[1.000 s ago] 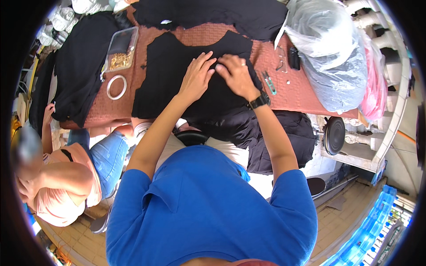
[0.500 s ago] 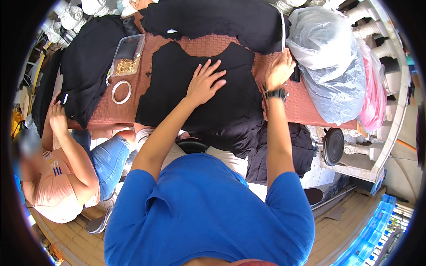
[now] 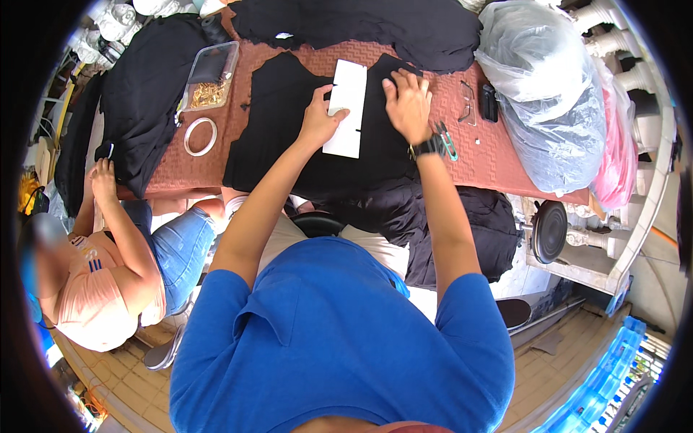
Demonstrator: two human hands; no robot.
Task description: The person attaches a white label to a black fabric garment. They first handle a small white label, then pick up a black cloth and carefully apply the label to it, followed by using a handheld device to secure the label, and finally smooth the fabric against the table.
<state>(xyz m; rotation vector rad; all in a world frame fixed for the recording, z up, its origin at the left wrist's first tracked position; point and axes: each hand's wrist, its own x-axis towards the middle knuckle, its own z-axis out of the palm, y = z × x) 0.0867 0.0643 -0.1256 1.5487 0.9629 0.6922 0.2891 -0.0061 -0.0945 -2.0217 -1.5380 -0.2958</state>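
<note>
A black cut garment piece, with a scooped neckline at its far edge, is spread in front of me on the reddish-brown covered table. On top of it, slightly tilted, is a long white card with small notches in its edges. My left hand grips the card's left edge, thumb over its face. To the right of the card, my right hand rests on the fabric near its upper right corner, holding nothing, fingers stretched out. Teal-handled thread snips lie beside my right wrist.
Eyeglasses and a black case lie before a large plastic bag. At left are a clear box with gold-coloured pieces, a white ring and black cloth, handled by a seated person. More black fabric lies behind.
The white card, held up edge-on by my right hand before, is now over the garment piece in my left hand. My right hand has moved left onto the fabric, uncovering the snips and eyeglasses.
</note>
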